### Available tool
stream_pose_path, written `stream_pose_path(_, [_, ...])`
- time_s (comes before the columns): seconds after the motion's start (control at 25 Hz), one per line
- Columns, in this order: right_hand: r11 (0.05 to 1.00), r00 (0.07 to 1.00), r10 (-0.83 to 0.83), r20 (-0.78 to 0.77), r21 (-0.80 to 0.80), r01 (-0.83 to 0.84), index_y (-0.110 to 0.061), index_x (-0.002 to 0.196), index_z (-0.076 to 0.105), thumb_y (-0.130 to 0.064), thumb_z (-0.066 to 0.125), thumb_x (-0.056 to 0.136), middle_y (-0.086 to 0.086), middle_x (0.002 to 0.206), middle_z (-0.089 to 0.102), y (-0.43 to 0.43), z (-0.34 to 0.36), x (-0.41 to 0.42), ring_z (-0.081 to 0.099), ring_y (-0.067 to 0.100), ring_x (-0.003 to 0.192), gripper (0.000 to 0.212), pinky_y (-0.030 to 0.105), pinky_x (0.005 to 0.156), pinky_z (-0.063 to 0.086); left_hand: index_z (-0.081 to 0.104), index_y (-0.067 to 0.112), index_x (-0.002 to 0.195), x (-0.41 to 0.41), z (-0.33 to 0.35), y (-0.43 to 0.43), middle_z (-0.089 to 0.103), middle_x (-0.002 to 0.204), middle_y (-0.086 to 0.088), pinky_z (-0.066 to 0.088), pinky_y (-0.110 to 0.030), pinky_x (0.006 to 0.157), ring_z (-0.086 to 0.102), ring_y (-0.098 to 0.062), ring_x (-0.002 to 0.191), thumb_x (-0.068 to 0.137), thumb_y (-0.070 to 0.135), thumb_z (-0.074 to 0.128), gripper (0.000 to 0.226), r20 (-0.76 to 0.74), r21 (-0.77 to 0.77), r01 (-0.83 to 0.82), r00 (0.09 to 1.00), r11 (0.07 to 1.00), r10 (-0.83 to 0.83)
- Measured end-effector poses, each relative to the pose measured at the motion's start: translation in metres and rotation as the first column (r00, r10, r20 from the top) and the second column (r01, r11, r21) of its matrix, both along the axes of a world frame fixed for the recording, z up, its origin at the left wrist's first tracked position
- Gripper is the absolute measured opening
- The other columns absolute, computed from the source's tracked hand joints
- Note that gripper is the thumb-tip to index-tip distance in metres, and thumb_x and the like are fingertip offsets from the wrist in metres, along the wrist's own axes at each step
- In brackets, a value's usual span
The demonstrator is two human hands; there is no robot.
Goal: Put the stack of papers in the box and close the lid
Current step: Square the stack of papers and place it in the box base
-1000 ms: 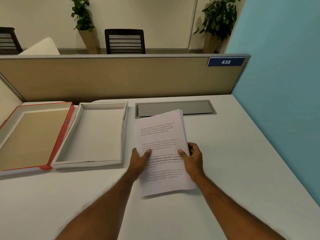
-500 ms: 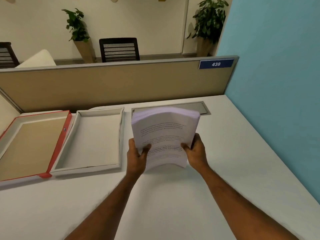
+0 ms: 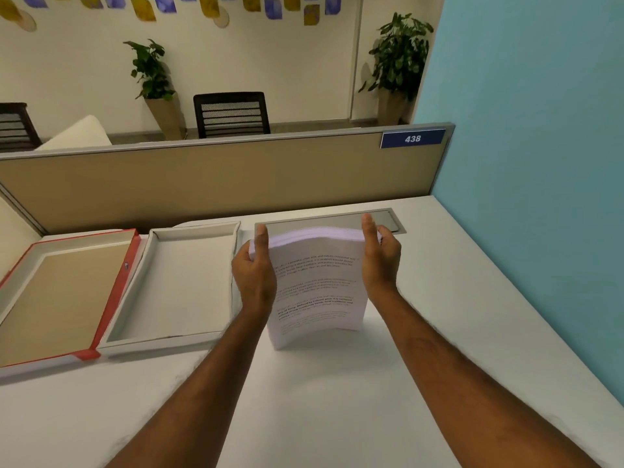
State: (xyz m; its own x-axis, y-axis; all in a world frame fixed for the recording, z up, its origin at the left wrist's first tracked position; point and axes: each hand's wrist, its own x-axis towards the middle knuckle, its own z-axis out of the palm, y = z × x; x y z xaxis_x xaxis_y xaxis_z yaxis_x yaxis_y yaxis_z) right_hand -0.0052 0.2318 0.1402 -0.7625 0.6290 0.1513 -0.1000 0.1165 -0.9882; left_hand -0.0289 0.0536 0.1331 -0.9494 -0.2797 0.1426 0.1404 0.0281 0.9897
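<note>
A thick stack of printed white papers [image 3: 317,285] stands upright on its lower edge on the white desk, slightly bowed. My left hand [image 3: 254,269] grips its left side and my right hand [image 3: 380,256] grips its right side near the top. To the left lies the open box [image 3: 175,282], a shallow white tray with nothing in it. Its red-edged lid [image 3: 64,292] lies flat, open, further left, brown inside up, joined to the tray's left side.
A grey cable hatch [image 3: 324,221] is set in the desk behind the papers. A beige partition [image 3: 216,180] closes the back, and a blue wall [image 3: 526,197] runs along the right. The white desk [image 3: 439,332] stretches toward me.
The stack lay flat on the desk a second ago. Both hands lifted it, stood it on its lower edge, and slid up its sides toward the top.
</note>
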Motion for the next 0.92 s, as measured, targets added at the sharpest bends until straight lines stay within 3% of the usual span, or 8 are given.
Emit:
stream_pose_path(0.12, [0.998, 0.997, -0.070, 0.024, 0.009, 0.070, -0.006, 0.072, 0.054, -0.034, 0.056, 0.088, 0.008, 0.067, 0.057, -0.002, 0.003, -0.004, 0.058, 0.024, 0.066, 0.033, 0.029, 0.056, 0.043, 0.053, 0.025, 0.060, 0.001, 0.007, 0.007, 0.055, 0.059, 0.005, 0.038, -0.021, 0.050, 0.055, -0.010, 0.059, 0.085, 0.049, 0.046, 0.036, 0.049, -0.008, -0.091, 0.995, 0.996, 0.091])
stream_pose_path(0.28, [0.997, 0.998, -0.057, 0.028, 0.050, 0.055, -0.015, 0.073, 0.053, -0.034, 0.051, 0.085, 0.002, 0.068, 0.057, -0.001, 0.004, -0.004, 0.059, 0.019, 0.067, 0.023, 0.024, 0.053, 0.043, 0.070, 0.019, 0.075, -0.002, 0.012, 0.004, 0.065, 0.073, -0.002, 0.040, -0.023, 0.053, 0.061, -0.019, 0.072, 0.086, 0.033, 0.044, 0.031, -0.010, -0.049, -0.091, 0.996, 0.995, 0.090])
stream_pose_path(0.4, [0.996, 0.997, -0.077, 0.027, 0.042, 0.076, -0.017, 0.072, 0.051, -0.037, 0.049, 0.094, 0.001, 0.067, 0.056, 0.001, 0.001, -0.004, 0.058, 0.016, 0.065, 0.030, 0.019, 0.050, 0.042, 0.072, 0.017, 0.077, -0.002, 0.010, 0.004, 0.065, 0.072, -0.003, 0.040, -0.020, 0.052, 0.061, -0.017, 0.070, 0.092, 0.035, 0.044, 0.037, -0.033, -0.063, -0.116, 0.993, 0.991, 0.114])
stream_pose_path(0.52, [0.998, 0.999, -0.033, -0.014, 0.062, 0.034, -0.017, 0.077, 0.053, -0.045, 0.047, 0.091, 0.001, 0.069, 0.056, 0.004, -0.003, 0.000, 0.059, 0.013, 0.064, 0.032, 0.014, 0.048, 0.044, 0.074, 0.015, 0.080, 0.001, 0.006, 0.004, 0.066, 0.071, -0.004, 0.040, -0.015, 0.049, 0.060, -0.013, 0.066, 0.097, 0.043, 0.042, 0.046, -0.059, -0.076, -0.129, 0.990, 0.989, 0.125])
stream_pose_path(0.64, [0.997, 1.000, -0.004, -0.024, 0.077, 0.006, -0.012, 0.081, 0.058, -0.048, 0.044, 0.088, 0.001, 0.070, 0.059, 0.008, -0.002, -0.001, 0.060, 0.014, 0.064, 0.039, 0.012, 0.047, 0.044, 0.073, 0.024, 0.081, 0.000, 0.007, 0.003, 0.069, 0.077, 0.000, 0.040, -0.009, 0.047, 0.062, -0.015, 0.070, 0.094, 0.045, 0.036, 0.044, -0.065, -0.064, -0.113, 0.992, 0.992, 0.109])
stream_pose_path(0.72, [0.998, 0.999, 0.046, -0.012, 0.039, -0.045, -0.012, 0.086, 0.059, -0.057, 0.042, 0.087, 0.008, 0.075, 0.064, 0.012, -0.009, 0.001, 0.063, 0.016, 0.067, 0.049, 0.021, 0.053, 0.048, 0.071, 0.029, 0.083, 0.001, 0.006, 0.000, 0.070, 0.077, 0.005, 0.044, -0.010, 0.049, 0.066, -0.013, 0.069, 0.092, 0.057, 0.031, 0.050, -0.053, 0.029, -0.052, 0.997, 0.998, 0.054])
stream_pose_path(0.8, [0.983, 0.983, 0.184, -0.023, 0.000, -0.184, -0.013, 0.101, 0.060, -0.058, 0.045, 0.086, 0.013, 0.090, 0.068, 0.018, -0.032, 0.012, 0.066, 0.019, 0.076, 0.049, 0.029, 0.062, 0.053, 0.066, 0.028, 0.094, 0.008, -0.010, -0.008, 0.069, 0.083, 0.008, 0.049, -0.013, 0.056, 0.067, -0.006, 0.074, 0.087, 0.068, 0.032, 0.054, -0.107, 0.001, 0.085, 0.991, 0.996, -0.084])
stream_pose_path(0.92, [0.938, 0.935, 0.346, 0.071, 0.008, -0.347, -0.020, 0.117, 0.050, -0.034, 0.062, 0.088, 0.002, 0.107, 0.065, 0.018, -0.072, 0.033, 0.065, 0.021, 0.099, 0.035, 0.023, 0.075, 0.056, 0.050, 0.015, 0.124, 0.024, -0.053, -0.018, 0.064, 0.108, 0.003, 0.060, -0.027, 0.072, 0.066, -0.006, 0.095, 0.086, 0.054, 0.054, 0.055, -0.089, -0.128, 0.275, 0.954, 0.953, -0.287])
